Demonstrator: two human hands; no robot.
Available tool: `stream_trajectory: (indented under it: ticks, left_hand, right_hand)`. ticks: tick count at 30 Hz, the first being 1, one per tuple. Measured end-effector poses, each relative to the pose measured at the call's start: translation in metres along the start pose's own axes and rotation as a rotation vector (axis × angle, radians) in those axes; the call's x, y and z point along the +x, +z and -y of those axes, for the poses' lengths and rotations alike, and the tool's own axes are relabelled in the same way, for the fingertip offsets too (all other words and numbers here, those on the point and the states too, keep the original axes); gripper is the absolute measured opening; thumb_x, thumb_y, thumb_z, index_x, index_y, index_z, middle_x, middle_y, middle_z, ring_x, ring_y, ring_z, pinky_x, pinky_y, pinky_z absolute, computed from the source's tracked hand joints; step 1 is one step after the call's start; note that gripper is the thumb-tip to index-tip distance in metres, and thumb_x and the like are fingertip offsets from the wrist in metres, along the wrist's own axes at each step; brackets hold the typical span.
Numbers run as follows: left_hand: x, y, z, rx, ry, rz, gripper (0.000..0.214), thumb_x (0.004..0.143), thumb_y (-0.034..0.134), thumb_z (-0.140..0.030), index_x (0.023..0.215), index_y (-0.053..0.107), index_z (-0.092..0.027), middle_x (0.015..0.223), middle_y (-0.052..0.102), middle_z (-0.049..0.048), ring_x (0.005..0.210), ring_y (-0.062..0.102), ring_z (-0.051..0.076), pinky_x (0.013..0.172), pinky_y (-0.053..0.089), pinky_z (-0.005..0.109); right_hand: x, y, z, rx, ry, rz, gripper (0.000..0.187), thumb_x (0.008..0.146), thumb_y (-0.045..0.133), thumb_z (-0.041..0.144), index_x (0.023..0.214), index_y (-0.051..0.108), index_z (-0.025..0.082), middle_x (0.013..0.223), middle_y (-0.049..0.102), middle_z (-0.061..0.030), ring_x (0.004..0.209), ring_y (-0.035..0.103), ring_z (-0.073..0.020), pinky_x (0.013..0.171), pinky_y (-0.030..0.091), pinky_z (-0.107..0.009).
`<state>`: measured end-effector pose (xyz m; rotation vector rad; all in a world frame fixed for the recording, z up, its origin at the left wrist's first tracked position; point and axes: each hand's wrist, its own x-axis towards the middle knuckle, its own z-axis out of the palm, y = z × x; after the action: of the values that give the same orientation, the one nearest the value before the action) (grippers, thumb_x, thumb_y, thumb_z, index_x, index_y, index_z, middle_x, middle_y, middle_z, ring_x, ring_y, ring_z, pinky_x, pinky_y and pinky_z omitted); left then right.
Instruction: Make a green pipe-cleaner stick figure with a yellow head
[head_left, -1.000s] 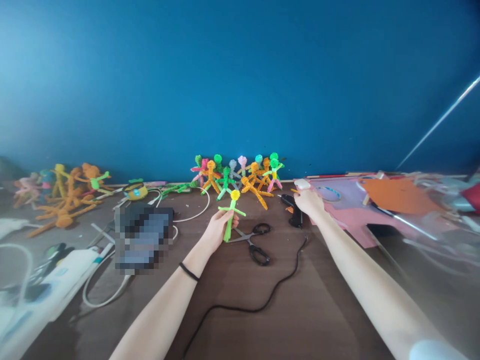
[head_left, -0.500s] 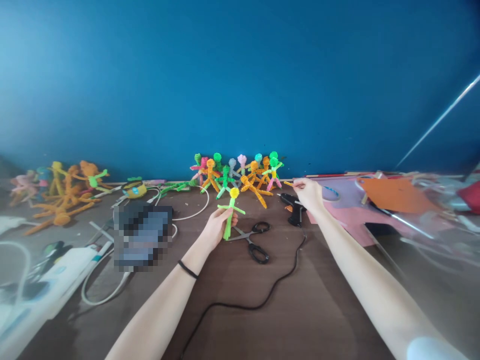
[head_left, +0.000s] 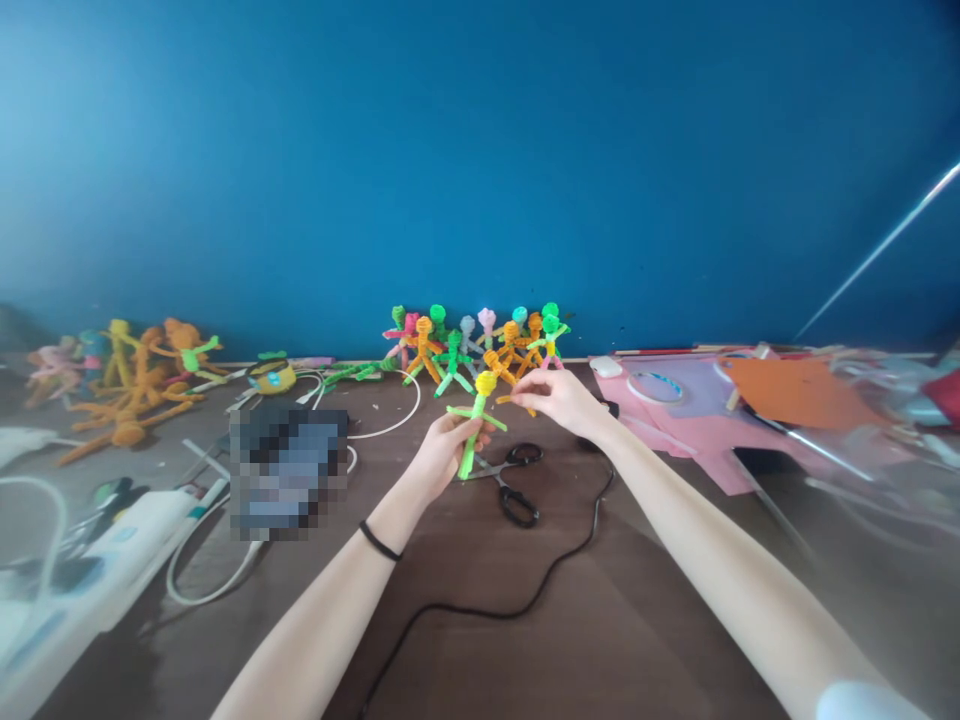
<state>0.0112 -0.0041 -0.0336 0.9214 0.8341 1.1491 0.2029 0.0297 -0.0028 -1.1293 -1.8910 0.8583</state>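
Note:
My left hand (head_left: 448,452) is closed around a light green pipe-cleaner figure (head_left: 478,425) with a wound yellow head. The figure is held upright, its arms sticking out to both sides. Close to its right arm, my right hand (head_left: 556,400) pinches a small orange piece (head_left: 505,399), which looks like a bit of pipe cleaner; most of it is hidden by the fingers. Black-handled scissors (head_left: 519,507) lie on the table just below the two hands. My right wrist mostly covers the black glue gun.
A group of coloured pipe-cleaner figures (head_left: 453,358) stands against the blue wall. More figures (head_left: 124,400) are piled at the left, near a blurred-out device (head_left: 289,470) and a white power strip (head_left: 135,560). A black cord (head_left: 517,615) crosses the table. Pink paper (head_left: 720,440) lies right.
My right hand has moved left from beside the glue gun to the figure, carrying the small orange piece. The figure in my left hand has shifted slightly right.

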Motion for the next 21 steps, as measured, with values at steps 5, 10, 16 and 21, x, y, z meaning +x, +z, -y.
stream_trajectory:
  ticks: [5,10,16,21]
  left_hand:
    - [0.0,0.001,0.0,0.036,0.007,0.026,0.02,0.06,0.07,-0.018,0.075,0.057,-0.011,0.072,0.068,0.0068,0.06,0.059,0.011,0.055,0.038,0.023]
    - [-0.002,0.005,-0.001,0.035,0.005,0.058,0.022,0.061,0.067,-0.018,0.076,0.054,-0.012,0.07,0.068,0.0066,0.058,0.059,0.011,0.053,0.036,0.022]
    - [-0.005,0.008,-0.002,0.076,0.006,0.084,0.021,0.064,0.067,-0.023,0.077,0.057,-0.011,0.069,0.068,0.0072,0.058,0.058,0.011,0.051,0.035,0.021]
    - [-0.005,0.008,-0.001,0.131,0.033,0.047,0.023,0.062,0.071,-0.028,0.075,0.061,-0.01,0.066,0.065,0.0044,0.054,0.053,0.008,0.049,0.035,0.02]
  right_hand:
    - [-0.005,0.009,0.014,0.019,-0.02,0.094,0.018,0.071,0.062,0.033,0.073,0.063,0.015,0.072,0.063,-0.0026,0.068,0.056,-0.0143,0.068,0.042,-0.028]
    - [-0.007,0.012,0.015,-0.016,-0.029,0.088,0.015,0.072,0.061,0.03,0.07,0.062,0.015,0.069,0.06,-0.0017,0.066,0.054,-0.0134,0.065,0.04,-0.027]
    - [-0.008,0.014,0.018,-0.054,-0.067,0.059,0.013,0.072,0.062,0.027,0.069,0.061,0.014,0.068,0.056,-0.0003,0.064,0.05,-0.0119,0.062,0.037,-0.026]
    - [-0.008,0.016,0.017,-0.037,-0.084,0.055,0.012,0.073,0.061,0.026,0.073,0.063,0.014,0.074,0.057,-0.0011,0.065,0.048,-0.0117,0.062,0.037,-0.026]
